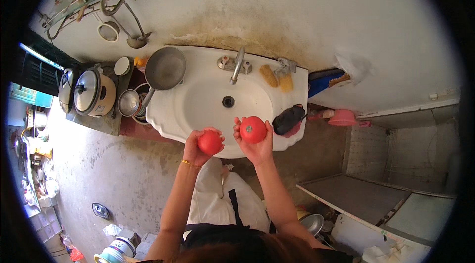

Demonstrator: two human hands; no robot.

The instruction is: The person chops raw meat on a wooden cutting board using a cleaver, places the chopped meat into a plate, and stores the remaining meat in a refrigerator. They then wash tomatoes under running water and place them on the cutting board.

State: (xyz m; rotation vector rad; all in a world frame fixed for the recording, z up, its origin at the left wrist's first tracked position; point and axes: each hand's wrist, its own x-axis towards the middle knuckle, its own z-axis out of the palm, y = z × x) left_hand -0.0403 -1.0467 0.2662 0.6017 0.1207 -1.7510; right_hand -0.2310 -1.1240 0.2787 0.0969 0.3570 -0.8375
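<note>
My left hand [199, 148] holds a red tomato [209, 142] above the front left edge of a white ceramic sink [196, 96]. In my right hand [256, 148] lies a second, larger-looking tomato [253, 129], palm up, over the sink's front right part. Its green stem scar faces the camera. Behind both hands, the chrome faucet [237, 66] reaches over the basin, and the drain [228, 102] shows at the bottom. No running water can be seen.
A frying pan [166, 68] rests on the sink's left side. Sponges [268, 76] and a black item [288, 119] lie on its right side. Farther left stand a metal bowl [129, 102] and a rice cooker [92, 93]. A ladle [137, 42] hangs on the wall.
</note>
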